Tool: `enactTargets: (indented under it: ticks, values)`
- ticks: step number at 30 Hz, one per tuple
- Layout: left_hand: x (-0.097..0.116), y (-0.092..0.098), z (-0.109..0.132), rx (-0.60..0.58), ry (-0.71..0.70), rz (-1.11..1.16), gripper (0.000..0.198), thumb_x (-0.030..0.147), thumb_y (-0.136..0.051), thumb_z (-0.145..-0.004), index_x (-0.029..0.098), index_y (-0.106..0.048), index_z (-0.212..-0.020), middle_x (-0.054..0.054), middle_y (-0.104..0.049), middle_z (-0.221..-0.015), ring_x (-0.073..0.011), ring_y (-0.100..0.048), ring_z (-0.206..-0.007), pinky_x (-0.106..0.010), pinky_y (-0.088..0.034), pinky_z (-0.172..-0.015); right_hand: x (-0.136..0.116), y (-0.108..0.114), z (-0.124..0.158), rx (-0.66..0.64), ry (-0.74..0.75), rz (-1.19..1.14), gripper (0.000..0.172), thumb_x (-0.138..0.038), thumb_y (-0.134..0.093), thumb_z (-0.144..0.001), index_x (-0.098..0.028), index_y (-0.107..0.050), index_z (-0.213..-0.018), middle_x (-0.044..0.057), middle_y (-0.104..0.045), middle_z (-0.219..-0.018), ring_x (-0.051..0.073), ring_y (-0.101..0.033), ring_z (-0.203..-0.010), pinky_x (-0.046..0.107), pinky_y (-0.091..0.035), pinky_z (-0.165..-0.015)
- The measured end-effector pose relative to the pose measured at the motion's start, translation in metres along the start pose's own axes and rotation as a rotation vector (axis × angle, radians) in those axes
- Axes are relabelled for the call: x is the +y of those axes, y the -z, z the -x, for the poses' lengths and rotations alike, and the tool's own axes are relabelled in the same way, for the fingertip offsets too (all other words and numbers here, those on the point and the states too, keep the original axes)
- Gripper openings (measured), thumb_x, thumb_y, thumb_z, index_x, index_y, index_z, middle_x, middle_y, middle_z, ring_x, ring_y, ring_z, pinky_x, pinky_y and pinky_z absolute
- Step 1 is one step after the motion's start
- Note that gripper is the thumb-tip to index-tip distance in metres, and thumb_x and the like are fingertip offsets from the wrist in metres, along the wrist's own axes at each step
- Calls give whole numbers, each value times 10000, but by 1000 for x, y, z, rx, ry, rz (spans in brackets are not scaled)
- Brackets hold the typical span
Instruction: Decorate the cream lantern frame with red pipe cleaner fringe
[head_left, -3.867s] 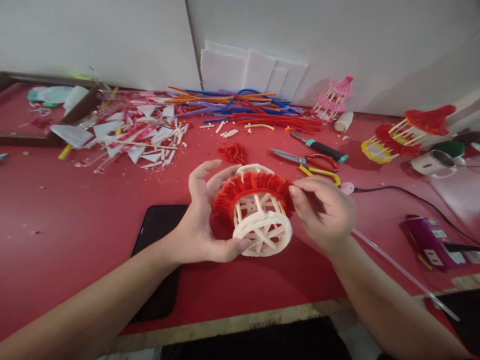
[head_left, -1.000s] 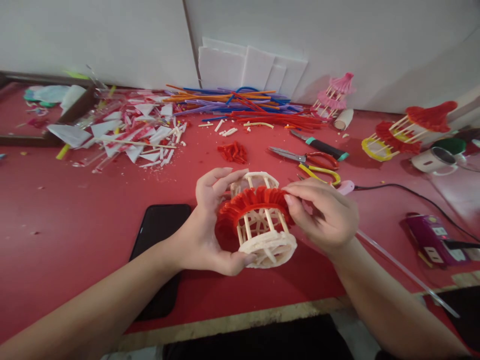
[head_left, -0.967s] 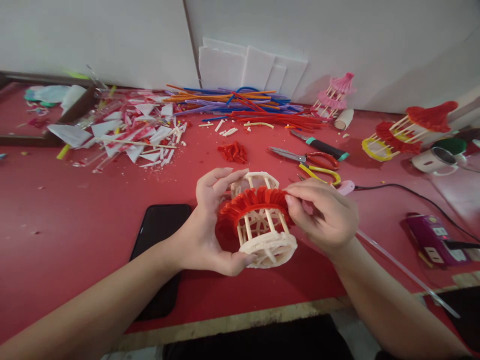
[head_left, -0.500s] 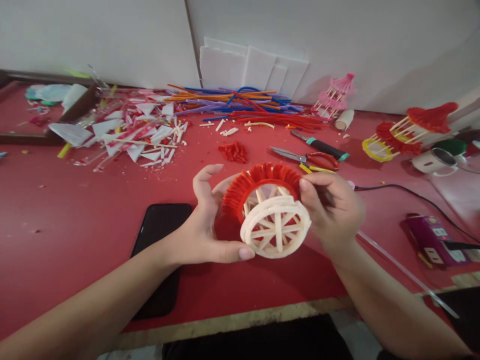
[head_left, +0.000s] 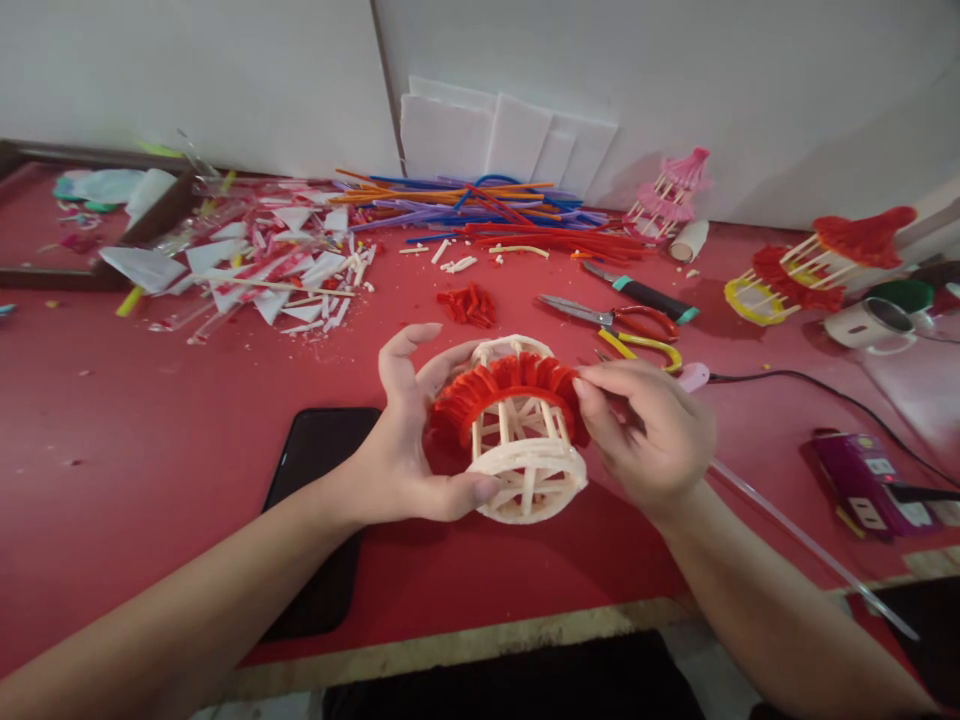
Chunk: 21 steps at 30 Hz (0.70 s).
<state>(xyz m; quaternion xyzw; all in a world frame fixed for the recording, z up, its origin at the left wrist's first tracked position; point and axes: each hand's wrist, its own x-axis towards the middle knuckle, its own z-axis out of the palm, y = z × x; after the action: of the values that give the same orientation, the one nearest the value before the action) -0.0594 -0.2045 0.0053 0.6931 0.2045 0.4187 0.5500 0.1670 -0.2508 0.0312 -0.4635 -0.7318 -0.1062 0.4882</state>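
A small craft model tower (head_left: 529,480) is held up over the table. It has a cream spoked wheel facing me, thin cream posts and a second cream ring at the far end. Round its middle runs a red pleated fringe (head_left: 504,388). My left hand (head_left: 416,450) is wrapped round the left side of the tower, thumb on the near wheel and index finger raised. With thumb and forefinger, my right hand (head_left: 652,425) pinches the fringe's right edge. A pile of short red pieces (head_left: 469,304) lies just beyond the tower.
Pliers (head_left: 611,315), yellow-handled scissors (head_left: 652,350) and a black-and-green tool (head_left: 649,295) lie beyond my right hand. Coloured stems (head_left: 480,205) and scraps (head_left: 255,265) line the back. A phone (head_left: 322,520) lies under my left forearm. Finished-looking towers (head_left: 817,260) stand right.
The tower has tipped and shifted slightly left and down, so its posts and far ring now show. My right hand has moved a little left with the fringe edge. The yellow scissors show more.
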Motion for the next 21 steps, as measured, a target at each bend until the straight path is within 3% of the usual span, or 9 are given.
enactTargets:
  ticks: [3, 9, 16, 21]
  values:
    - [-1, 0, 0, -6, -7, 1, 974, 411, -873, -706, 369, -189, -1398, -128, -430, -1469, -401, -412, -1456, -695, -352, -1176, 0, -1, -1, 27, 72, 24, 221, -46, -691, -859, -203, -691, -1016, 31, -762, -810, 163, -735, -733, 276, -603, -674]
    - [-1, 0, -1, -37, -56, -9, 972, 359, -869, -706, 386, -199, -1409, -113, -423, -1477, -397, -477, -1403, -673, -424, -1133, -4, 0, -4, -29, -119, -86, 131, -142, -684, -903, -230, -706, -997, 15, -794, -891, 161, -747, -787, 290, -610, -712]
    - [-3, -3, 1, -17, -76, 3, 1006, 376, -892, -678, 375, -223, -1428, -125, -412, -1485, -403, -481, -1388, -665, -444, -1118, -3, -1, -3, 13, -4, -90, 165, -77, -677, -869, -206, -685, -971, 21, -735, -799, 163, -707, -726, 303, -592, -672]
    - [-4, -5, 3, -1, -71, 7, 991, 357, -890, -698, 349, -219, -1427, -151, -395, -1495, -387, -477, -1397, -616, -480, -1107, -6, -3, -4, -10, -91, -157, 149, -112, -644, -903, -224, -693, -989, 23, -743, -840, 173, -711, -758, 327, -595, -696]
